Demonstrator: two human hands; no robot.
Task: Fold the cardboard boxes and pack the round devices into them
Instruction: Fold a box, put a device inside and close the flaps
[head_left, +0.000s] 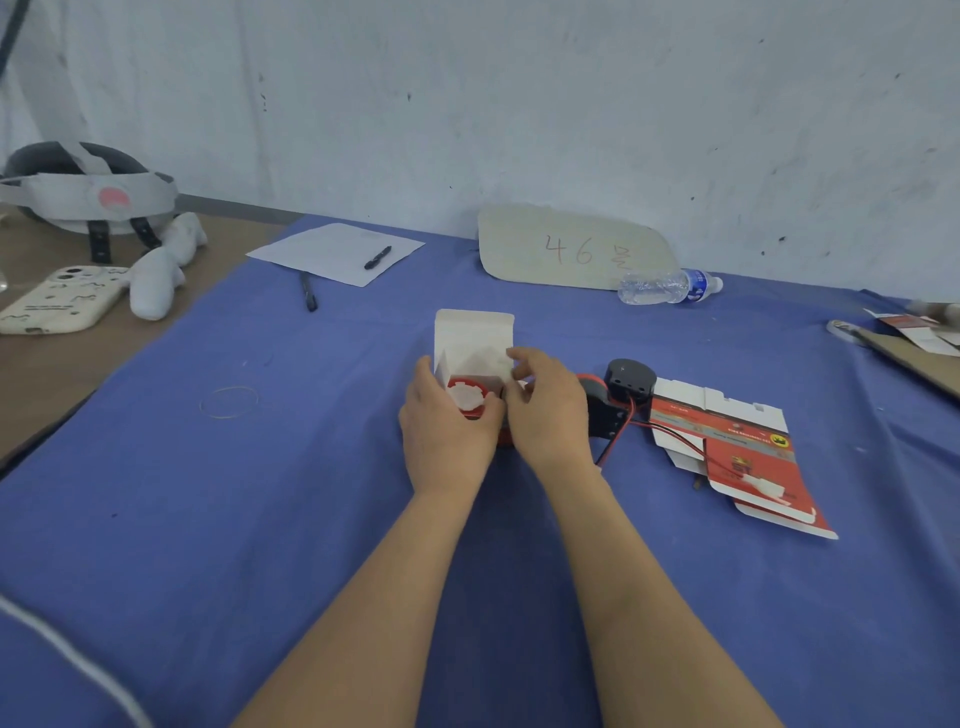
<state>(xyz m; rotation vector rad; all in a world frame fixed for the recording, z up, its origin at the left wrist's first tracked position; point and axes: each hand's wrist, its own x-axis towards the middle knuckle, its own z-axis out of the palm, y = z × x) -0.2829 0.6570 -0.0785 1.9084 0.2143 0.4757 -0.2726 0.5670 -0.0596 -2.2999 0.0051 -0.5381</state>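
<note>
Upper left of frame: headset (88, 192), with a phone (57, 299) below it, both off the blue cloth (260, 493). Further right is paper (335, 252) with a pen (377, 257); none are task items. Centre: the box (472, 338) stands erected, lid flap up, white inside showing, mouth open toward the camera. It holds one device (470, 397), red with a white toothed face, low in the mouth; its lower part is hidden by hands. Left hand (447, 431) grips the box's left side, fingers curled round it, thumb across the front beside the device. Right hand (550, 410) is at the box's right edge, fingertips (511, 356) apparently pinching the right side flap; the thumb is hidden. Step, as I judge it: first device is in, closing is starting. The next move calls for tucking the side flaps over the device while the left hand steadies the box, then folding the lid down and seating its tongue. Just right of the right hand: second device (630, 378), black, round, red and black wires trailing, on the cloth, unpacked. Right of that: flat box (737, 452), unfolded, empty, wires lying across it. Upper right: bottle (670, 286) on its side.
</note>
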